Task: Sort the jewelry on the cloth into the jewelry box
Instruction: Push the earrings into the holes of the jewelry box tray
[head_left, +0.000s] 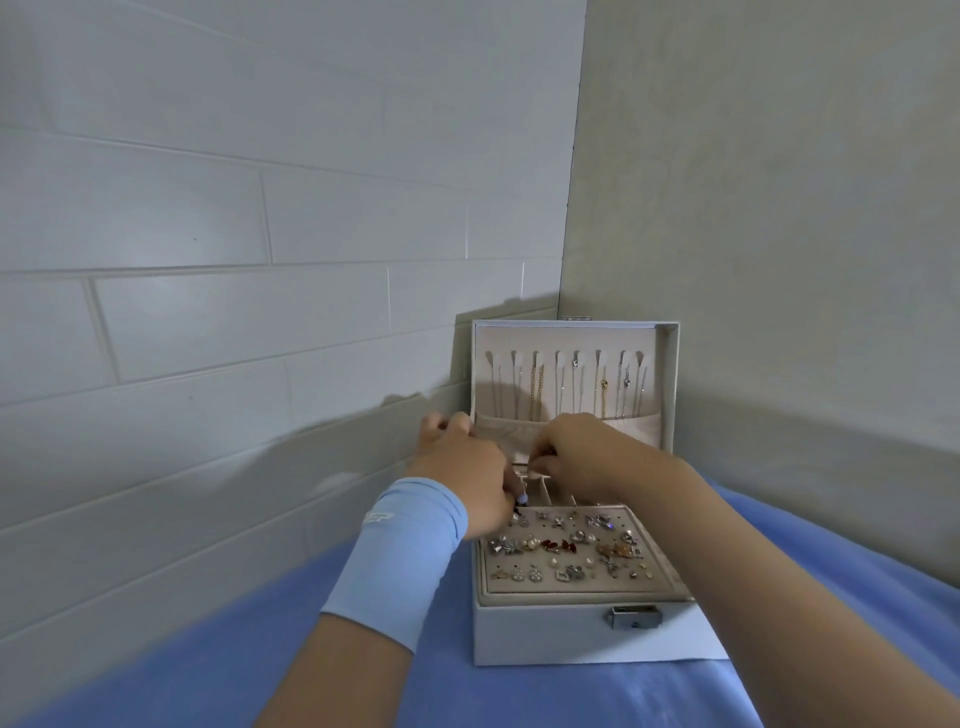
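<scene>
A white jewelry box (545, 634) stands open on the blue cloth (208, 649). Its upright lid (670, 374) carries several hanging necklaces (537, 384). The front tray (519, 584) holds several earrings (558, 545) pinned in rows. My left hand (462, 462), with a light blue wrist sleeve, reaches over the box's left rear corner, fingers curled. My right hand (582, 457) hovers over the rear compartments and pinches a small thin piece of jewelry (535, 464) between both hands. What the left fingers hold is hidden.
A white tiled wall (234, 260) runs along the left and a beige wall (779, 208) stands behind and to the right, forming a corner right behind the box. A metal clasp (631, 617) sits on the box's front.
</scene>
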